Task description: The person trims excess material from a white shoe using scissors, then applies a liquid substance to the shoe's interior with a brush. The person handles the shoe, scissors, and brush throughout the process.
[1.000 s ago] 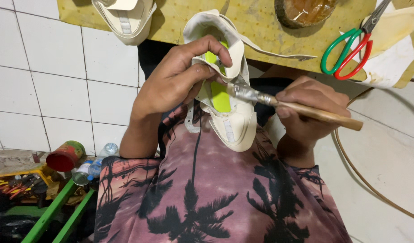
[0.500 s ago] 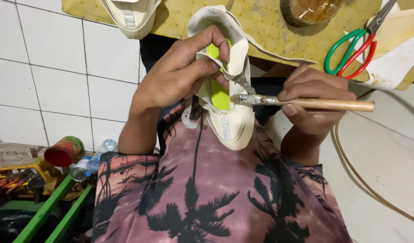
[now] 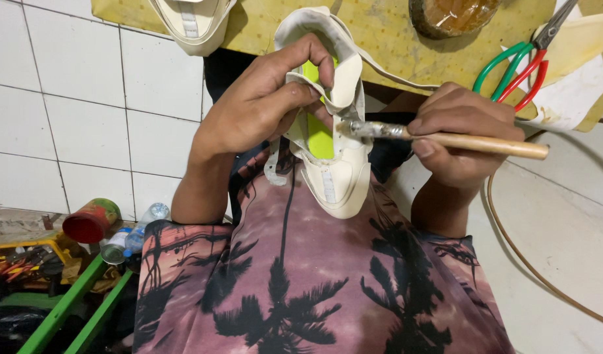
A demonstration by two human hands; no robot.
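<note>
Nearest the camera lay the person's lap under a pink shirt [image 3: 327,282] printed with dark palm trees, and just above it the cream shoe [image 3: 331,164], toe toward the body, its bright green insole showing in the opening. The left hand [image 3: 262,111] was clenched around the shoe's collar, fingers hooked over the folded-back upper and thumb pressed inside. The right hand [image 3: 458,141] grasped a wooden-handled brush [image 3: 445,137], whose metal ferrule and bristle end met the inner edge of the opening. Compared with half a second and a second before, the brush handle had levelled out from a downward slant to nearly horizontal, and the tip had shifted along the rim, while the left hand kept the same grip; this reads as one stroke of coating worked along the inside edge, with more of the rim probably left to cover. To the lower left, near the floor, lay a red and green can [image 3: 92,219] on its side, a small clear plastic bottle [image 3: 141,226] with a pale label beside it, and green bars. Farther off, on the yellow work surface [image 3: 386,33], sat a second cream shoe [image 3: 193,23], a round brown tub [image 3: 455,14], scissors [image 3: 517,69] with red and green handles, and white paper sheets.
</note>
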